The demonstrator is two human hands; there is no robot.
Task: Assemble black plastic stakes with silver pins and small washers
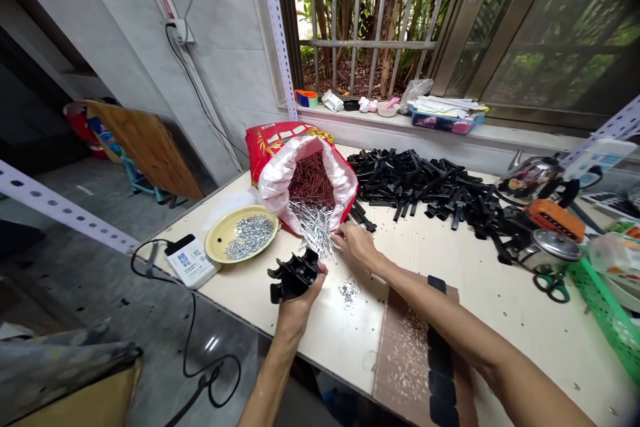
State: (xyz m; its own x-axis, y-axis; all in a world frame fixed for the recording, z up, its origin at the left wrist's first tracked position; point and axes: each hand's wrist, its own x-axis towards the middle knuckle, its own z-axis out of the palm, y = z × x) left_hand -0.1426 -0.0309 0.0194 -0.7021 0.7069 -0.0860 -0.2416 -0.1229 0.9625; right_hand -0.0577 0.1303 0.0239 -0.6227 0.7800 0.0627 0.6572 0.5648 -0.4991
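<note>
Held cluster: black moulded plastic parts (293,278) bunched side by side, with a dull sheen, curved hooks jutting at one side and open channels on top; the exact count is unclear.
Its place: raised above the pale wooden worktop (363,340), in from the near edge.
Left hand (303,299): clamped around the cluster, gripping it from below and the side.
Right hand (358,245): fingers drawn together at the silver metal pins; whether one is pinched, I cannot tell.
Pins: thin, straight, shiny silver metal pins (315,223), spilling from the bag's mouth onto the worktop.
Bag: red printed sack with a white lining (277,180), lying open toward the near edge, reddish-brown rods (311,180) deeper inside.
Loose bits: small silver metal pieces (349,291) between the hands and the near edge.
Bowl: shallow round yellow bowl (214,247) near the left edge, holding small silver pieces (250,235).
Heap: long black plastic pieces (425,180) along the far edge.
</note>
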